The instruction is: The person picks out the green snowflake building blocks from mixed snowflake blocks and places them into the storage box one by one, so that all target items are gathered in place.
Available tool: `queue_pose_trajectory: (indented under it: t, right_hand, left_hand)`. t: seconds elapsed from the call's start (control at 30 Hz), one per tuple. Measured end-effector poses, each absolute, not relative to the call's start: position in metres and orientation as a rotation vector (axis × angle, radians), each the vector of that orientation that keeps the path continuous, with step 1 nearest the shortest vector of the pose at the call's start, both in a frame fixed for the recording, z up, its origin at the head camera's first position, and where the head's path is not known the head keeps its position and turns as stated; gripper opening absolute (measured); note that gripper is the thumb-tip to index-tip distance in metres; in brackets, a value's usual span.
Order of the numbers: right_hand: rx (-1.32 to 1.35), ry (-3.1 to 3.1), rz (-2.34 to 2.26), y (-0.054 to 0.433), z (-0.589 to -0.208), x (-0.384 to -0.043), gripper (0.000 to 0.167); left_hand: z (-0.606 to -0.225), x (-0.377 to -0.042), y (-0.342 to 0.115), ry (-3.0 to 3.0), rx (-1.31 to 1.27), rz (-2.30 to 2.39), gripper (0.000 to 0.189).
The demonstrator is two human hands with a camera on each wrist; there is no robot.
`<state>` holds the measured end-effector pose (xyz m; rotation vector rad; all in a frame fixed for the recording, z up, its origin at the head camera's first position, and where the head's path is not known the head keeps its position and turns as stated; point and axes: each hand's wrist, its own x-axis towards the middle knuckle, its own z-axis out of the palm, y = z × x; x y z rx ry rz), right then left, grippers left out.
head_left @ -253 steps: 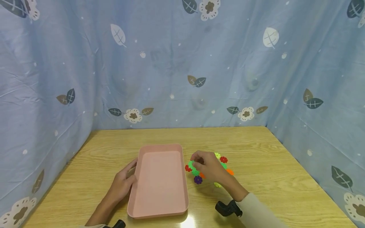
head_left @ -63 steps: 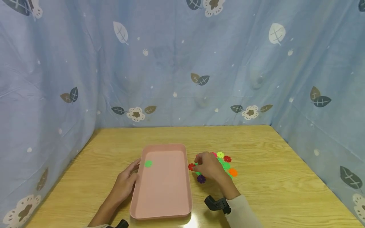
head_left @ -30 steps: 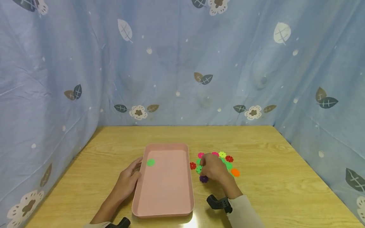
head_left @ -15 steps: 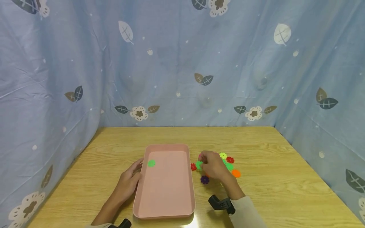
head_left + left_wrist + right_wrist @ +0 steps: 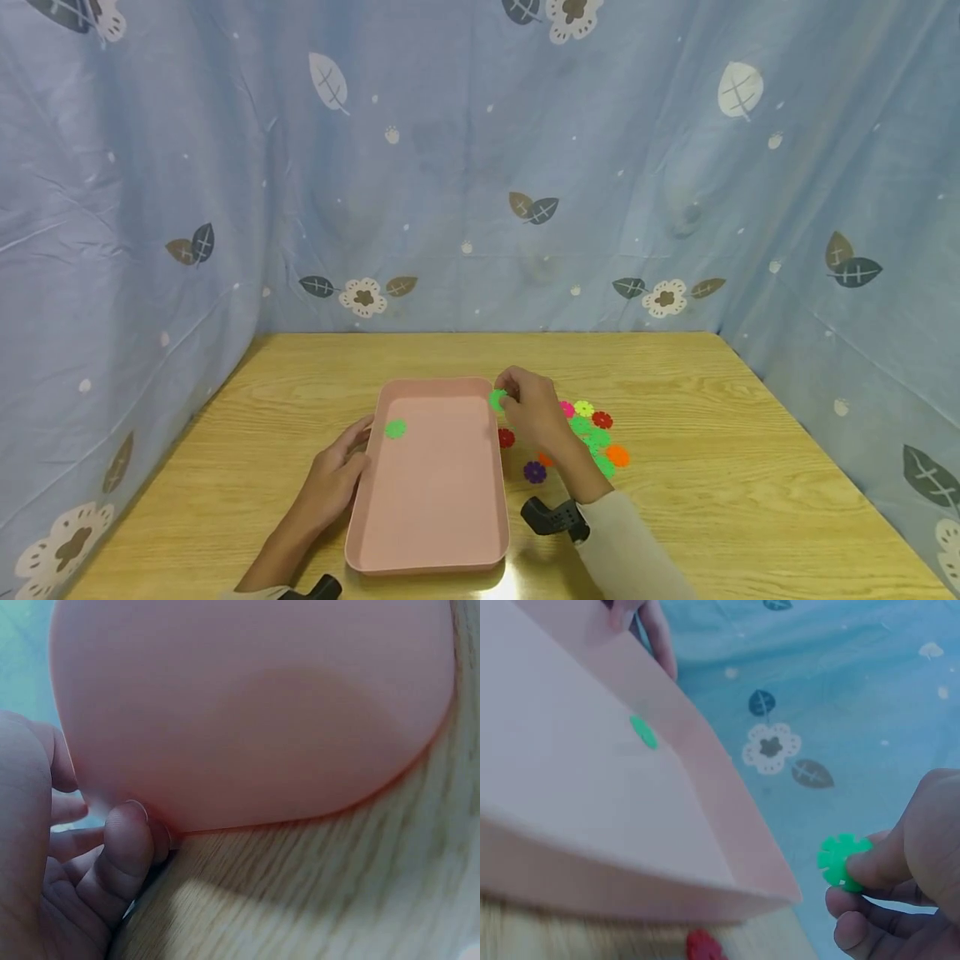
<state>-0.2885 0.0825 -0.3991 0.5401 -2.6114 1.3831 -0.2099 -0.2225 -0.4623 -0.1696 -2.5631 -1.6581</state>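
My right hand (image 5: 534, 412) pinches a green flower-shaped disc (image 5: 497, 400) between thumb and fingers, at the far right corner of the pink tray (image 5: 450, 557). In the right wrist view this notched disc (image 5: 840, 860) is held just outside the tray's corner. On the tray's left side, my left hand (image 5: 334, 477) grips the edge, its thumb (image 5: 126, 832) against the pink plastic in the left wrist view. Another green disc (image 5: 396, 428) lies inside the tray, near the left wall.
Right of the tray lie several more discs: red (image 5: 506, 437), purple (image 5: 535, 472), orange (image 5: 617, 456), yellow (image 5: 583, 408) and a cluster of green ones (image 5: 597, 438). The wooden table (image 5: 690, 492) is enclosed by a blue patterned curtain (image 5: 465, 167) at the back and sides.
Since half a second ago, my right hand has lifted a green disc from the pile and moved it left and away to the tray's corner. Earlier, one green disc came into the tray.
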Motion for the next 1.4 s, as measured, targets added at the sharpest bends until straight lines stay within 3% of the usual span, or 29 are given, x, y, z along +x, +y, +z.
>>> queue_pose_trajectory:
  t: [0.63,1.4]
  right_hand:
    - [0.63,-2.592,1.536,0.031,-0.398,-0.302,0.014]
    - [0.449,-2.668,1.808,-0.024,-0.422,-0.314,0.008]
  left_hand:
    - [-0.465,-0.211,-0.225,-2.543,-0.18,-1.707,0.056]
    - [-0.465,-0.212,-0.226,-2.56,-0.185,-1.663,0.057]
